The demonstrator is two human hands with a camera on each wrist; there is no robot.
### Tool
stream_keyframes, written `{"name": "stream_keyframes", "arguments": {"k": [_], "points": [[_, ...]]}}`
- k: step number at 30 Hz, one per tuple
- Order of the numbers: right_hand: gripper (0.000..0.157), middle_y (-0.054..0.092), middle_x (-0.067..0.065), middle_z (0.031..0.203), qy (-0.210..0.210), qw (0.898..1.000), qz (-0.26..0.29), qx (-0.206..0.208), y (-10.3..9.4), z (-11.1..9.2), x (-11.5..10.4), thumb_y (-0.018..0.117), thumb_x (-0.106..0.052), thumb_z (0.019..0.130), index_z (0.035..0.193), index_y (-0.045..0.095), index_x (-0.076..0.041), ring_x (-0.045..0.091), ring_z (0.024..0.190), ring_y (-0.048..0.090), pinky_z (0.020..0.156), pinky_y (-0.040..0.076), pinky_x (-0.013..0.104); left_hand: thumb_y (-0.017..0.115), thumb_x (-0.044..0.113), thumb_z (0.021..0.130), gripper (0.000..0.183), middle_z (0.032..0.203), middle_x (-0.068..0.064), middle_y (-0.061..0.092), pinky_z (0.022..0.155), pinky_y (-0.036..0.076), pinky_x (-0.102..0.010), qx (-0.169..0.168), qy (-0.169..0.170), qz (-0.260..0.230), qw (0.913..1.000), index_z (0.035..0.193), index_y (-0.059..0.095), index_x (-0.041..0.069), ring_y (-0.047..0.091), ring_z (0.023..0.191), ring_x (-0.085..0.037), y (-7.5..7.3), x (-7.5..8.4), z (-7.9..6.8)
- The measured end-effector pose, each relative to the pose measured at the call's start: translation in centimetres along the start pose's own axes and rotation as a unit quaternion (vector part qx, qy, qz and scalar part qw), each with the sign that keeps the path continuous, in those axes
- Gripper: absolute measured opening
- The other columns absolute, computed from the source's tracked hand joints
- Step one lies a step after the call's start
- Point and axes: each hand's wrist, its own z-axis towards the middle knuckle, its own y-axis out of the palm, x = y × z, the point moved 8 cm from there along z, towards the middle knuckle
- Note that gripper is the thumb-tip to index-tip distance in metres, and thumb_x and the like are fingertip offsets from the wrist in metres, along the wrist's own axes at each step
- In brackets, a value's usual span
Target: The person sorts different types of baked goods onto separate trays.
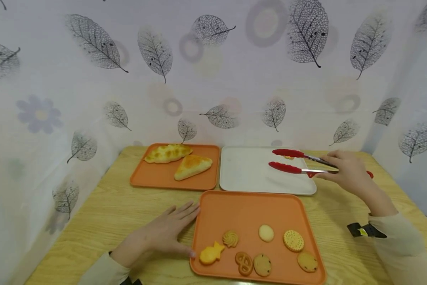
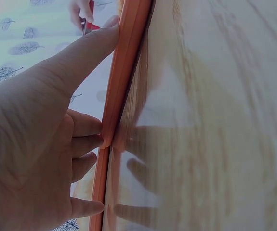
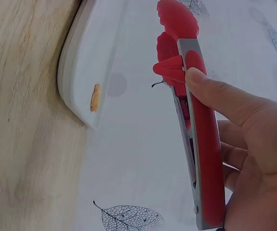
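My right hand (image 1: 350, 174) grips red-and-metal tongs (image 1: 286, 168), whose red tips stand apart with nothing between them, above the white tray (image 1: 245, 170). A small brown cookie (image 3: 96, 97) lies on that tray, partly hidden by a tong tip in the head view. My left hand (image 1: 167, 231), fingers stretched, touches the left rim of the front orange tray (image 1: 249, 209). On this tray lie a fish-shaped cookie (image 1: 210, 254), a swirl cookie (image 1: 230, 239), a pretzel (image 1: 244, 263), a plain round cookie (image 1: 266, 233), a dotted cookie (image 1: 293, 240) and two chip cookies (image 1: 262, 265).
At the back left, another orange tray (image 1: 153, 178) carries a long bread (image 1: 168, 153) and a triangular bread (image 1: 193, 167). All the trays stand on a wooden table (image 1: 103, 206). Behind it hangs a leaf-patterned curtain (image 1: 231, 87).
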Motion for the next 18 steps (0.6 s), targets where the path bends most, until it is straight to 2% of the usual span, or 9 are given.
{"name": "stream_keyframes", "arguments": {"k": [3, 8, 12, 18], "points": [[0.063, 0.066, 0.015, 0.097, -0.039, 0.999, 0.005, 0.028, -0.5, -0.4, -1.2, 0.082, -0.049, 0.064, 0.104, 0.074, -0.001, 0.028, 0.076, 0.059, 0.055, 0.034, 0.029, 0.057, 0.077, 0.077, 0.109, 0.166, 0.003, 0.006, 0.119, 0.017, -0.061, -0.001, -0.002, -0.002, 1.0000, 0.158, 0.012, 0.020, 0.004, 0.154, -0.021, 0.0, 0.1, 0.0], [0.061, 0.067, 0.010, 0.095, -0.075, 0.996, 0.009, 0.044, -1.1, -1.7, -3.5, 0.080, -0.053, 0.065, 0.102, 0.075, -0.005, 0.023, 0.072, 0.057, 0.057, 0.032, 0.028, 0.057, 0.077, 0.077, 0.109, 0.166, 0.003, 0.005, 0.118, 0.018, -0.061, 0.000, 0.004, 0.002, 1.0000, 0.158, 0.012, 0.020, 0.004, 0.154, -0.021, 0.1, 0.0, -0.2], [0.059, 0.067, 0.008, 0.096, -0.094, 0.995, 0.018, 0.043, -1.4, -2.5, -4.9, 0.083, -0.049, 0.062, 0.102, 0.076, -0.006, 0.024, 0.076, 0.058, 0.060, 0.036, 0.033, 0.057, 0.078, 0.077, 0.109, 0.166, 0.003, 0.006, 0.118, 0.018, -0.061, 0.000, 0.004, 0.003, 1.0000, 0.158, 0.012, 0.020, 0.004, 0.154, -0.021, 0.2, -0.1, -0.2], [0.058, 0.067, 0.002, 0.096, -0.112, 0.993, 0.032, 0.023, -1.6, -3.4, -6.3, 0.088, -0.041, 0.055, 0.104, 0.076, -0.011, 0.019, 0.079, 0.057, 0.062, 0.034, 0.030, 0.057, 0.078, 0.077, 0.109, 0.166, 0.004, 0.006, 0.118, 0.018, -0.061, 0.001, 0.003, 0.001, 1.0000, 0.158, 0.013, 0.020, 0.004, 0.154, -0.021, 0.2, -0.1, -0.2]]}}
